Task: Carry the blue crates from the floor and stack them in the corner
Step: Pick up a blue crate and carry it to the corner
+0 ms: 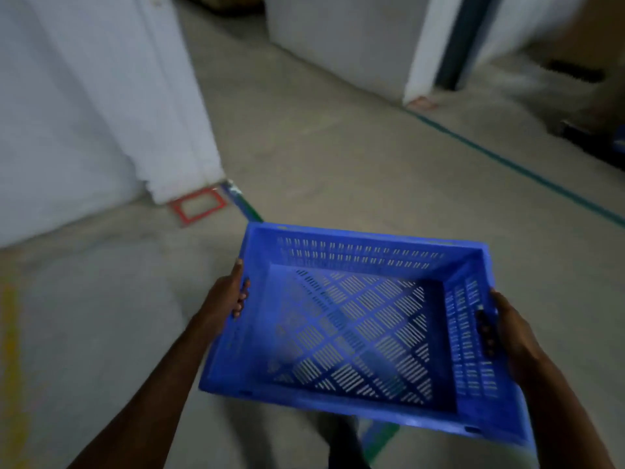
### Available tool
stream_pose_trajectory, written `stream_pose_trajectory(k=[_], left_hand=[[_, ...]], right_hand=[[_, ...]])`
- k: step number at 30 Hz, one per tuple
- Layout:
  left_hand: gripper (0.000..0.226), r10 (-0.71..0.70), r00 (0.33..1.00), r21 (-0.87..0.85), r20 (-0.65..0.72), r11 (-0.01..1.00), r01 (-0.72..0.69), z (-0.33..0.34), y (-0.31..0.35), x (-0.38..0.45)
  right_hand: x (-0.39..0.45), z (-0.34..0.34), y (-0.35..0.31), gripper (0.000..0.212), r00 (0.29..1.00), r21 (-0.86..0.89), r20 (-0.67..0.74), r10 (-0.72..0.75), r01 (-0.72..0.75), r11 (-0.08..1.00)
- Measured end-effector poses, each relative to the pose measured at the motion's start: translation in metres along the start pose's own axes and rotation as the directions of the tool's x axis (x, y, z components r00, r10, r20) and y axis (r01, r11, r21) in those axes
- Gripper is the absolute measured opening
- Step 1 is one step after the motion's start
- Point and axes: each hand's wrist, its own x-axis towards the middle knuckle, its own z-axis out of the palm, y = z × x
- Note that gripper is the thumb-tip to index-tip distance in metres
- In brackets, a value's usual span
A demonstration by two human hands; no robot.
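crate [355, 333] is being held in the air above the floor [321, 157], open side up, nothing inside it. slotted walls and a diagonal lattice base are showing; the floor is showing through the slots.

left hand [226, 296] is gripping the crate's left short wall: thumb lying along the rim, fingers [241, 299] curled in through the handle cut-out. right hand [510, 330] is gripping the opposite short wall, fingertips [485, 330] poking through that handle slot and visible from inside the crate. both hands are closed on the crate, bare forearms reaching in from the near edge.

crate is tilting slightly, its left corner sitting farther from the camera than its right.

beyond the crate's far-left corner, a red outline [198, 206] is marking the floor at the foot of a white wall [101, 96]. a green line [521, 169] is running across the floor past the crate's far-right side. a yellow stripe [12, 350] is lying well left of the crate. background is blurring.
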Motion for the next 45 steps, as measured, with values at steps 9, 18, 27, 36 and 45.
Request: stream_pose_trajectory(k=[9, 18, 27, 36, 45], left_hand=[[0.063, -0.125, 0.933, -0.187, -0.339, 0.98, 0.064, -0.098, 0.002, 0.083], [0.063, -0.273, 0.799, -0.337, -0.535, 0.937, 0.095, -0.206, 0.006, 0.174], [0.063, -0.316, 0.742, -0.306, -0.591, 0.939, 0.156, -0.36, 0.027, 0.341], [0.067, -0.377, 0.662, -0.279, -0.648, 0.926, 0.254, -0.497, 0.033, 0.51], [0.062, -0.416, 0.737, -0.354, -0.533, 0.901, 0.252, -0.602, -0.003, 0.651]], right_hand=[[0.146, 0.233, -0.144, 0.05, 0.938, -0.245, 0.344, -0.047, 0.137, 0.96], [0.21, 0.484, -0.226, 0.056, 0.839, -0.364, 0.543, -0.022, 0.259, 0.895], [0.25, 0.717, -0.259, 0.058, 0.83, -0.42, 0.557, 0.036, 0.244, 0.874], [0.312, 0.934, -0.284, 0.062, 0.784, -0.436, 0.607, 0.13, 0.191, 0.88], [0.373, 1.134, -0.276, 0.075, 0.776, -0.488, 0.6, 0.196, 0.161, 0.858]])
